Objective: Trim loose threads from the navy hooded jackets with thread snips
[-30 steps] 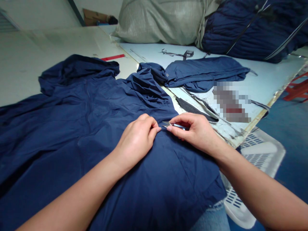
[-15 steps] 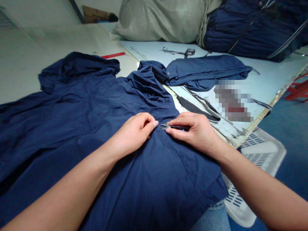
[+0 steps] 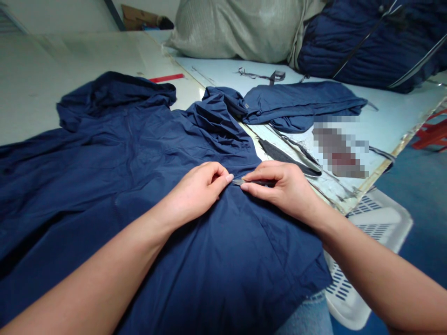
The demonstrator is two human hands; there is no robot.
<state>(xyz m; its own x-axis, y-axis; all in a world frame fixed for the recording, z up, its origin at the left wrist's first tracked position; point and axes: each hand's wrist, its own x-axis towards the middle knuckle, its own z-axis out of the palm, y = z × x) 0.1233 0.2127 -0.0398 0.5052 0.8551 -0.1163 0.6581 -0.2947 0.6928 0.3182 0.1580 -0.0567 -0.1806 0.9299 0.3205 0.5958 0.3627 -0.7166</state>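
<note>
A navy blue hooded jacket (image 3: 216,260) lies spread over the table and hangs down toward my lap, its hood toward the back left. My left hand (image 3: 204,188) is closed in a pinch at the jacket's seam area, thumb against forefinger; any thread between them is too small to make out. In my right hand (image 3: 279,184) is a pair of thread snips (image 3: 239,182), gripped between thumb and fingers. The blades are pressed together, and their tips lie right beside my left thumb, over the fabric.
Behind the jacket stand a big pale woven sack (image 3: 237,30) and a tied navy bundle (image 3: 363,42). Dark fabric strips (image 3: 289,156) and a red strip (image 3: 166,78) lie on the table (image 3: 387,107). A white plastic basket (image 3: 391,223) sits below the right edge, near a red stool (image 3: 431,132).
The snips' blades have gone from spread to closed near my left thumb. Both hands stay in almost the same place, and the view has shifted slightly.
</note>
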